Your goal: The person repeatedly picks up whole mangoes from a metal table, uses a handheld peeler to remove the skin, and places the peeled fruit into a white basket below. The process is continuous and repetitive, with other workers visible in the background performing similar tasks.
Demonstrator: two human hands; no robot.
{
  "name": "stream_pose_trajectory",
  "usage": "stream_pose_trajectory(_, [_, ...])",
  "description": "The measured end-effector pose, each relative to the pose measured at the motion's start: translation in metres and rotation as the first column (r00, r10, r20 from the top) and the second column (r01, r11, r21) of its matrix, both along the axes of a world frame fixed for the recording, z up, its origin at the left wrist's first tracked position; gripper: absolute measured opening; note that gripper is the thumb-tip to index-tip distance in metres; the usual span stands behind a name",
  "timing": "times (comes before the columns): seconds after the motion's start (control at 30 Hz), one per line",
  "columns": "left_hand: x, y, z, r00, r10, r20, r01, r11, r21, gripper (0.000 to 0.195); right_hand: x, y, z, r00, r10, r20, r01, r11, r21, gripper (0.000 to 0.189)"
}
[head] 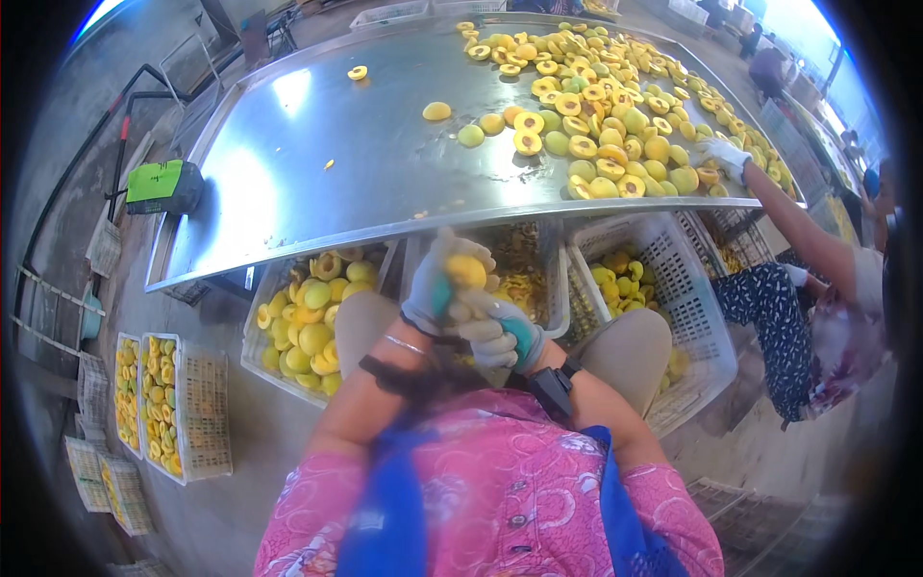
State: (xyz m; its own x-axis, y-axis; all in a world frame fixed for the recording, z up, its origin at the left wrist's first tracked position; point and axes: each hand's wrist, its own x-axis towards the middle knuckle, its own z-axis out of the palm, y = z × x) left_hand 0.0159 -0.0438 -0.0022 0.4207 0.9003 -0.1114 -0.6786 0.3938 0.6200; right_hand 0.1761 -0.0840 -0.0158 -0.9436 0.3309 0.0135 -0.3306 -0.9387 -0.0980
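Observation:
My left hand (427, 285), in a white glove with a green patch, grips a yellow stone fruit (466, 272) above the crates at the table's near edge. Close below it is my right hand (502, 335), also gloved, its fingers curled near the fruit. Blur and the glove hide whether anything sits inside that right hand. Under the hands stands a crate (559, 288) with brownish pits and fruit scraps. Whole and halved yellow-green fruit fills the crate (254, 346) on my left. To the right, a white perforated crate (696, 317) holds more fruit pieces.
A metal-topped table (346, 159) with a raised rim spans the front, bearing a heap of halved fruit (613, 137) on its right. A co-worker's gloved hand (725, 157) reaches into that heap. Filled crates (202, 411) stand on the floor at left.

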Motion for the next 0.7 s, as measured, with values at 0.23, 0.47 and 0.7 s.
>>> stream_pose_trajectory(0.23, [-0.005,-0.010,-0.006,0.983,0.164,0.080,-0.153,0.980,-0.130,0.041,-0.010,-0.002,-0.011,0.990,0.039,-0.135,-0.043,0.999,-0.026,0.038])
stream_pose_trajectory(0.47, [-0.052,-0.010,-0.017,0.884,0.413,0.217,-0.377,0.907,-0.188,0.042,-0.016,-0.010,-0.015,0.995,0.098,0.009,-0.099,0.995,0.034,0.038])
stream_pose_trajectory(0.7, [-0.204,-0.050,-0.027,0.399,0.802,-0.444,-0.663,0.587,0.465,0.034,0.031,0.038,-0.011,0.530,-0.473,0.704,-0.050,0.811,0.582,0.034])
